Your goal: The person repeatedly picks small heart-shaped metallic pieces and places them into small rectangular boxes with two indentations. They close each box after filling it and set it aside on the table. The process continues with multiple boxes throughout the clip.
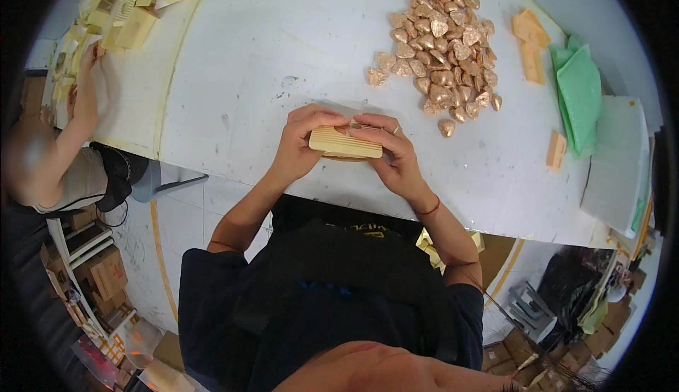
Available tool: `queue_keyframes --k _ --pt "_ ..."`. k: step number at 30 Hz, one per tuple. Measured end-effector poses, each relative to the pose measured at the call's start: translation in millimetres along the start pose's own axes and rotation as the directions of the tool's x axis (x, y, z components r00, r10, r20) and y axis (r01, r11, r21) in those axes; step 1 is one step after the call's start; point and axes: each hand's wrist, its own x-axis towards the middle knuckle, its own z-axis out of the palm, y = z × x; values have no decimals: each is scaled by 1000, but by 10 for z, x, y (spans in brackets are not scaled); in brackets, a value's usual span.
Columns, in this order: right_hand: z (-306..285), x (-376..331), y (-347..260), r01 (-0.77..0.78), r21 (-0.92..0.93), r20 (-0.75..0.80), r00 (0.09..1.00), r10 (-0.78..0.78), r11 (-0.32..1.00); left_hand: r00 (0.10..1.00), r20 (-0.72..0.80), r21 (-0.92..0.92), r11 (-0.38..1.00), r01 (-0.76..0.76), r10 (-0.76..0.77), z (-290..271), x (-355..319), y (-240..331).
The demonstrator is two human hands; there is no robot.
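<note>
- Pale yellow ribbed box point(345, 144), gripped between both hands near the front edge of the white table point(240, 73).
- Left hand point(303, 143): closed on its left end.
- Right hand point(393, 150): clamped on its right end, fingers across the top.
- Beyond, rightward: heaped copper-coloured hearts point(460, 56).
- Farther right: orange pieces point(532, 45), green sheet point(578, 95).
- Far left: a co-worker's hand point(92, 54) beside yellow boxes point(134, 24).

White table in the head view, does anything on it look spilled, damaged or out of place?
The white table has dark marks beyond the left hand, so its surface looks worn. One orange piece lies apart from the others at the right. Nothing looks clearly spilled: the copper-coloured pieces sit in a loose heap.
</note>
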Motion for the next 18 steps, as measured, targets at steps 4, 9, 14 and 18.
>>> queue_keyframes --k 4,9,14,18 --pt "-112 21 -146 9 -61 81 997 -4 998 999 -40 -52 998 29 -31 80 -86 -23" --pt "-44 -25 -101 51 -229 -7 999 -54 972 975 209 -244 962 123 -71 -197 -71 -29" --pt "-36 -22 -71 140 -438 30 990 -141 888 977 213 -166 985 56 -20 -224 -106 19" --pt "-64 -82 -89 228 -575 74 971 -228 785 965 173 42 977 -208 198 -191 -195 -164"
